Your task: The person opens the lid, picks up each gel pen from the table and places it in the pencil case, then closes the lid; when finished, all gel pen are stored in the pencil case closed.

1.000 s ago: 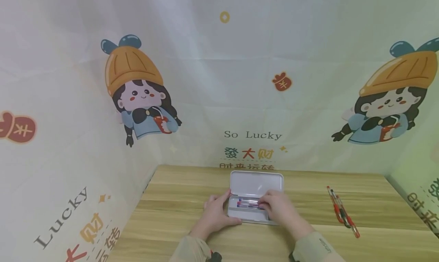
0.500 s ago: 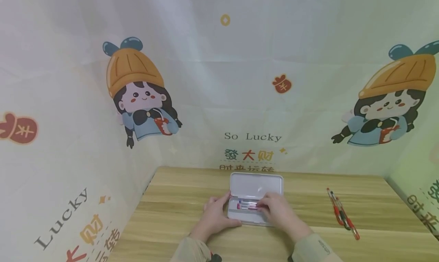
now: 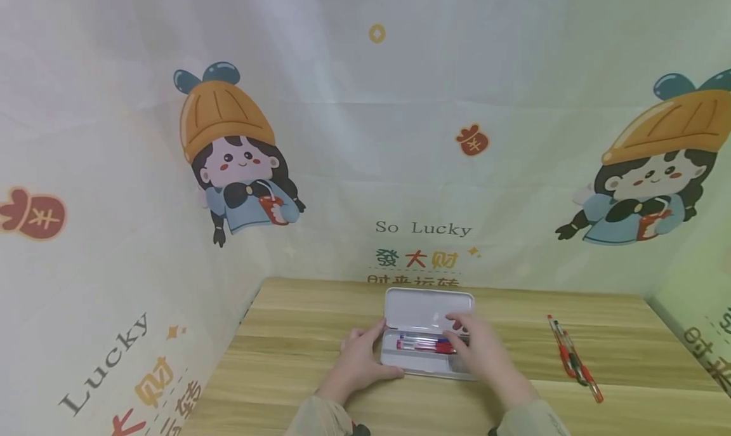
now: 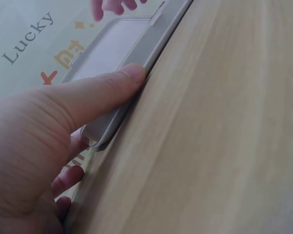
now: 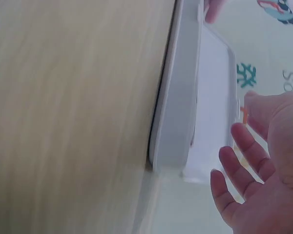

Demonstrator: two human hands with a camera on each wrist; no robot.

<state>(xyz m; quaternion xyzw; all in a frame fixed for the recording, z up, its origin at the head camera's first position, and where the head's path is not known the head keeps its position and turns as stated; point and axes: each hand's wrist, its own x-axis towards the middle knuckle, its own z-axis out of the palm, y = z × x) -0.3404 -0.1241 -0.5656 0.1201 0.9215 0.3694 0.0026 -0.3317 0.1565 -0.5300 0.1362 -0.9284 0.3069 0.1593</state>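
The pencil case [image 3: 419, 363] lies flat on the tabletop [image 3: 302, 322], right in front of the person. Its lid [image 3: 419, 309] is tipped up and back, away from the person. The left hand [image 3: 356, 360] has the case by its left end. That grip is pinching it, with the thumb [image 4: 107, 90] pressed along the front wall and the other fingers round the side and back. The right hand [image 3: 476, 350] is above the right part of the case. That grip is loose and spread, with nothing held in it that I can see.

Inside, in the back part, some clear pens [image 3: 421, 345] with bits of red and blue lie side by side, their right ends hidden behind the hand. Off to the right, well apart from the case, a bunch of red and black pens [image 3: 573, 360] lies on the tabletop.

I think the case is light and stiff, so it could slide if nobody held it. The best place to hold it is low on the end walls, not by the lid, which could flop. The pens look light, hard, smooth and a bit slippery. They would roll easily, so I'd pinch one round its middle.
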